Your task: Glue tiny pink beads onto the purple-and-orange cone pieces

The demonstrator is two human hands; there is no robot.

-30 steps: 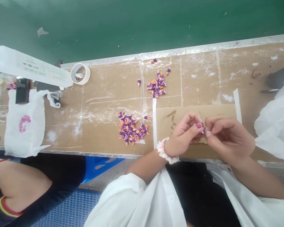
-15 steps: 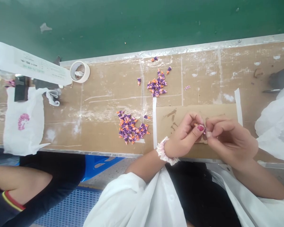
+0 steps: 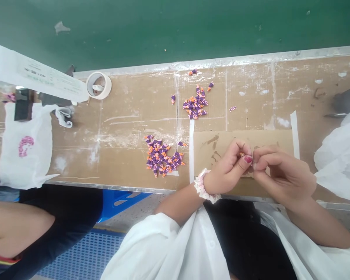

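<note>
My left hand, with a frilly white-and-pink scrunchie on its wrist, and my right hand meet above a cardboard sheet. Between their fingertips is a tiny orange-and-purple piece, partly hidden by my fingers. Its exact shape cannot be seen. To the left of my hands lies a heap of purple-and-orange cone-shaped pieces. A smaller heap of the same pieces lies farther away on the cardboard-covered bench.
A roll of masking tape and a long white paper strip sit at the bench's far left. White plastic bags lie at both ends. A neighbouring person's arm and a blue stool are at lower left.
My fingertips have closed in around the small piece, and my hands are nearer together. The camera view has shifted slightly, and the neighbouring person's arm has moved left.
</note>
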